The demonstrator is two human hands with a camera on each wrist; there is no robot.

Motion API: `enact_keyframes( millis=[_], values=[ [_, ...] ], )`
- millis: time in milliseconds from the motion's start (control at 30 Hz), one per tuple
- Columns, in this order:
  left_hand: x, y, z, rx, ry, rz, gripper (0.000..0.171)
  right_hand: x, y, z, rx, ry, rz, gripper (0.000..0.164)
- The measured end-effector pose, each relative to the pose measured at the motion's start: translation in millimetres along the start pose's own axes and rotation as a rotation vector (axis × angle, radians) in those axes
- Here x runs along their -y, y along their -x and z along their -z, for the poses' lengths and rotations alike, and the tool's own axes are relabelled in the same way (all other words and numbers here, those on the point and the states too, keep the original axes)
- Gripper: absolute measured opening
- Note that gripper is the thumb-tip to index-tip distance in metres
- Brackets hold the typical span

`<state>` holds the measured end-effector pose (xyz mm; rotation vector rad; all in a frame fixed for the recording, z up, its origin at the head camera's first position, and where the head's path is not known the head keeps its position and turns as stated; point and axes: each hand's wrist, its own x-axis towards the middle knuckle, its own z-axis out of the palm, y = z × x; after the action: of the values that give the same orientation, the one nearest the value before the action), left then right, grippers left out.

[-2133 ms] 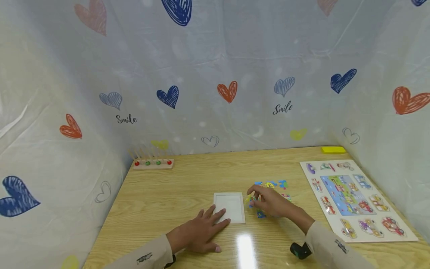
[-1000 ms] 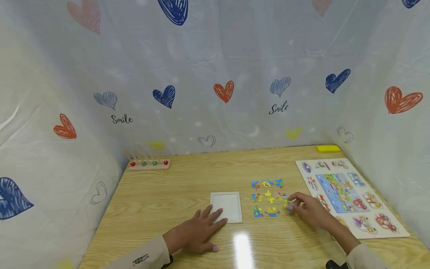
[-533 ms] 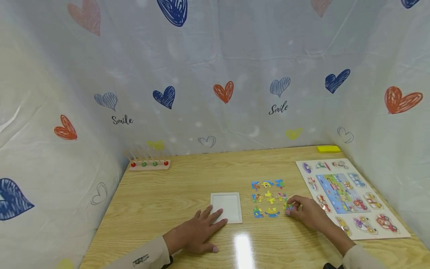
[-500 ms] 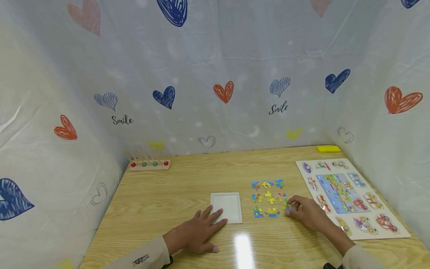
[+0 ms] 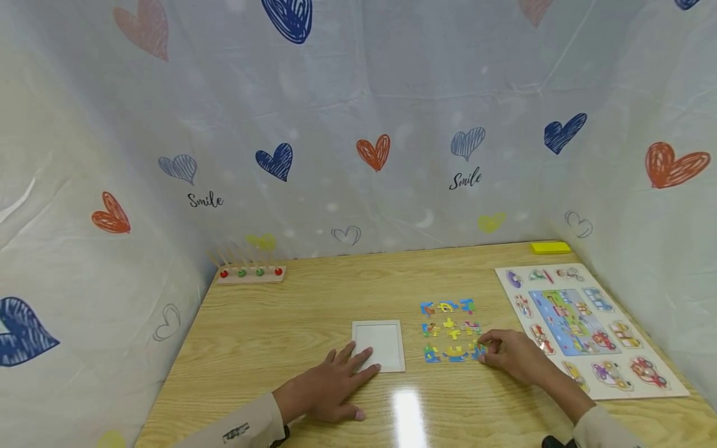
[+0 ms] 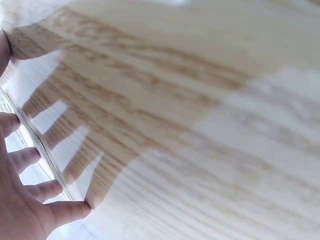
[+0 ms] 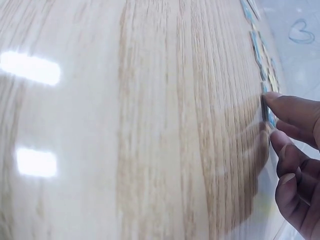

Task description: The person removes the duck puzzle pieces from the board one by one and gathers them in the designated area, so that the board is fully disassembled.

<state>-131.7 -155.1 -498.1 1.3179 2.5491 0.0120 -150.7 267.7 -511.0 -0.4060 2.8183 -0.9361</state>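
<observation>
My left hand (image 5: pixel 336 386) lies with fingers spread over the lower left of a square white frame tray (image 5: pixel 386 339). In the left wrist view its fingertips rest along the edge of that tray (image 6: pixel 40 142). To the right of the tray, jigsaw pieces (image 5: pixel 450 331) are laid out in three rows with small gaps. My right hand (image 5: pixel 512 356) pinches the corner jigsaw piece (image 5: pixel 478 352) at the right end of the nearest row. The right wrist view shows this piece (image 7: pixel 271 118) flat on the table between thumb and finger; fingers partly hide it.
A large peg puzzle board (image 5: pixel 571 373) with vehicle pictures lies on the right, close to my right forearm. A yellow block (image 5: pixel 550 247) sits at the back right corner. At the back left stands a wooden peg rack (image 5: pixel 252 279) with red and green beads.
My right hand has moved from the pieces beside the tray to the right end of the nearest row. The corner piece has turned and shifted slightly towards its neighbour. My left hand stays put.
</observation>
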Motion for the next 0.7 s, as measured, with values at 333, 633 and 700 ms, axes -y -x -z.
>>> enact_keyframes(
  millis=[333,633,700],
  values=[
    [1.0,1.2,0.9,0.013,0.008,0.001,0.080,6,1,4,0.006,-0.010,0.003,0.035],
    [4.0,1.2,3.5,0.037,0.081,0.016,0.080,7,-1,13,-0.043,0.010,0.037,0.046],
    [6.0,1.4,5.2,0.042,0.112,0.020,0.080,9,0,17,-0.080,0.035,0.045,0.047]
  ],
)
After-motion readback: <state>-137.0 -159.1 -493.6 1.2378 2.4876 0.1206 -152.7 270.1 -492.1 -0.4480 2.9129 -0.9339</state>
